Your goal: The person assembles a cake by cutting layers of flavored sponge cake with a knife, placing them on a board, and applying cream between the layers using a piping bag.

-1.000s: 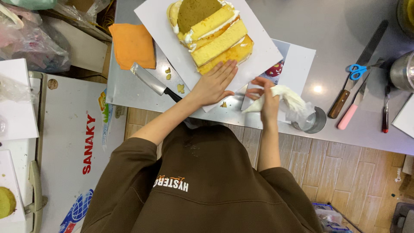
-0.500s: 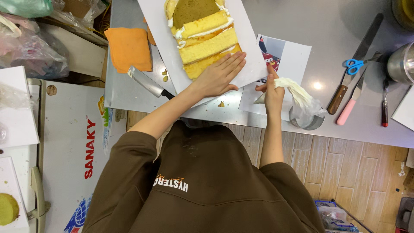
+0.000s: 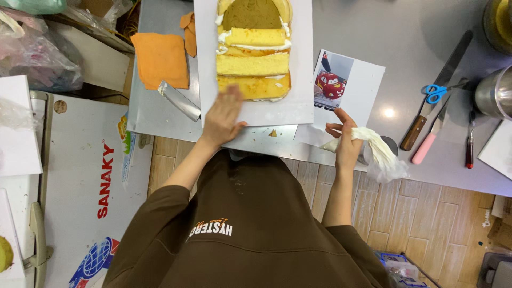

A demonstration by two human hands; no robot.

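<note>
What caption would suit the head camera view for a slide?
Left hand flat on the white board bearing a layered yellow cake; right hand grips a piping bag.

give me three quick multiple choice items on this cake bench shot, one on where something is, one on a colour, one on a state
1. Where does the left hand rest?
A. on the white board just below the layered sponge cake
B. on the scissors
C. on the orange cloth

2. What colour are the handles of the scissors?
A. red
B. blue
C. green

3. What is the right hand doing?
A. lying flat and empty on the bench
B. gripping a knife
C. closed around a white piping bag

Answers:
1. A, the palm lies flat on the board's near edge, fingers reaching toward the cake.
2. B, the looped handles beside the wooden-handled knife are bright blue.
3. C, the fingers wrap the bag's neck at the bench edge, next to the printed picture of a red car.
</note>
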